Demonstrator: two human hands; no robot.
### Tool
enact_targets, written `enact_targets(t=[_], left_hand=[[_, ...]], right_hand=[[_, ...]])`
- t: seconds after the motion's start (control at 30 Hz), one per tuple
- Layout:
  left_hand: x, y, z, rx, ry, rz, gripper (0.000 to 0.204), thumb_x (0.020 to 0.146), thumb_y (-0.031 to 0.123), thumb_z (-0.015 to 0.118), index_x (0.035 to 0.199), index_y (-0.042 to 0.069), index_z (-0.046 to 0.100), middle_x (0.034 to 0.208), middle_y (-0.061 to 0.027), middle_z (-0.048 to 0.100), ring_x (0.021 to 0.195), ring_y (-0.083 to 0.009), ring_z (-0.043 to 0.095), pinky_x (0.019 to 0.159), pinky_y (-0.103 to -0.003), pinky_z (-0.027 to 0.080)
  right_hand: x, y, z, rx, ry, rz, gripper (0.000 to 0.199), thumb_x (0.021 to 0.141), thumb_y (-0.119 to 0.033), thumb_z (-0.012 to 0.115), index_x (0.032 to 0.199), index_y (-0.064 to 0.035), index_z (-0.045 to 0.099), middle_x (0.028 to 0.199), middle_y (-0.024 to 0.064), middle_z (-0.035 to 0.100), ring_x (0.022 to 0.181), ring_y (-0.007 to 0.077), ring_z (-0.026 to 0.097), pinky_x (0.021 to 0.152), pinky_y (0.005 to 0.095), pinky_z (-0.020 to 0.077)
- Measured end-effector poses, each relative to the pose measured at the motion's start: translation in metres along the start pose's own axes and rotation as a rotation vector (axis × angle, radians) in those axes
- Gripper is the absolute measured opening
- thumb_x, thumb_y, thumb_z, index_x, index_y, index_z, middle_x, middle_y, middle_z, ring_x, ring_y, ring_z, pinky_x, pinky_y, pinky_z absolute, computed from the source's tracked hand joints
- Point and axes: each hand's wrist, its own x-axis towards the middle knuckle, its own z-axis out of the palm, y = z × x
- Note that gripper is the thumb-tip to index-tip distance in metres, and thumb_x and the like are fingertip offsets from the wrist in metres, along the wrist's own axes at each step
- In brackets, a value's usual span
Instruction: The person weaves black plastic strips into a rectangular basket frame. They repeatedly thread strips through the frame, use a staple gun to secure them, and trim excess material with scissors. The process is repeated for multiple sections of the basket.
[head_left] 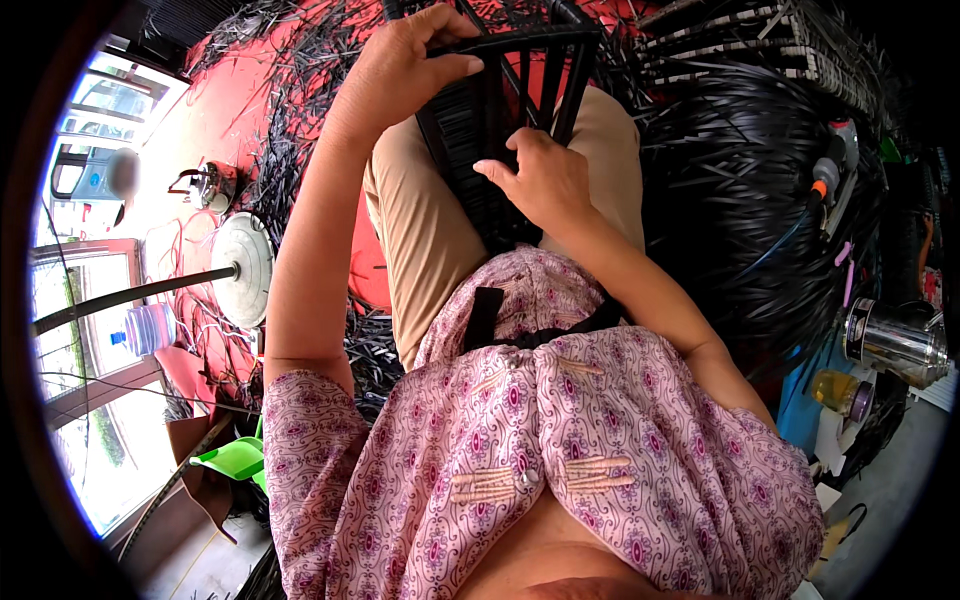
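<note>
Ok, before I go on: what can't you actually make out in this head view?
- Lower part of the black woven frame: hidden behind the right hand and the lap.
- Left hand fingertips: curled over the frame's top bar, so the grip underneath is unseen.
- Frame's top: cut off by the upper edge.
- Black strips at right: too dense to tell single strands apart.
- Metal can: warped at the rim.

A clear water bottle [150, 328] with a blue cap lies at the left, beside a round white disc [243, 267] on the red floor. At the right, a small jar [842, 393] of yellow liquid with a dark lid lies just below a shiny steel canister [893, 342]. No labels, signs or screens can be made out.
</note>
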Motion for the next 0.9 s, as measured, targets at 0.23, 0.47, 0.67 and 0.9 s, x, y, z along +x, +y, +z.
enact_targets(t=[0.23, 0.47, 0.67, 0.9], left_hand=[[0.006, -0.004, -0.002, -0.066, -0.060, -0.016, 0.034, 0.084, 0.012, 0.078, 0.116, 0.004, 0.068, 0.096, -0.0012, 0.069, 0.088, -0.0111, 0.061, 0.083, -0.029, 0.049], [0.011, 0.005, -0.006, -0.188, -0.171, -0.038, 0.038, 0.086, 0.008, 0.075, 0.122, 0.002, 0.066, 0.099, -0.0015, 0.069, 0.092, -0.0101, 0.061, 0.087, -0.028, 0.050], [0.023, 0.000, -0.011, -0.212, -0.347, -0.061, 0.040, 0.088, 0.004, 0.071, 0.127, -0.001, 0.063, 0.101, -0.0018, 0.070, 0.093, -0.0086, 0.061, 0.087, -0.026, 0.050], [0.022, 0.002, -0.013, -0.279, -0.359, -0.137, 0.044, 0.088, 0.003, 0.072, 0.130, -0.001, 0.062, 0.100, -0.0005, 0.069, 0.092, -0.0078, 0.060, 0.085, -0.026, 0.050]], right_hand=[[-0.027, 0.033, -0.009, 0.781, 0.023, 0.361, 0.024, 0.093, -0.023, 0.071, 0.079, -0.0044, 0.067, 0.072, 0.0041, 0.069, 0.062, 0.0165, 0.066, 0.057, 0.0304, 0.0489], [-0.117, 0.124, -0.102, 0.839, -0.487, 0.972, 0.030, 0.097, -0.033, 0.068, 0.083, -0.0067, 0.067, 0.072, -0.0009, 0.066, 0.053, 0.0045, 0.055, 0.043, 0.0183, 0.0367], [-0.073, 0.052, -0.097, 0.966, -0.256, 0.540, 0.033, 0.100, -0.035, 0.066, 0.095, -0.0021, 0.071, 0.077, -0.0007, 0.068, 0.058, 0.0043, 0.056, 0.050, 0.0188, 0.0390], [0.010, -0.006, -0.035, 0.467, 0.089, 0.063, 0.038, 0.094, -0.035, 0.071, 0.104, 0.0011, 0.069, 0.081, 0.0145, 0.070, 0.074, 0.0292, 0.071, 0.068, 0.0392, 0.0545]])
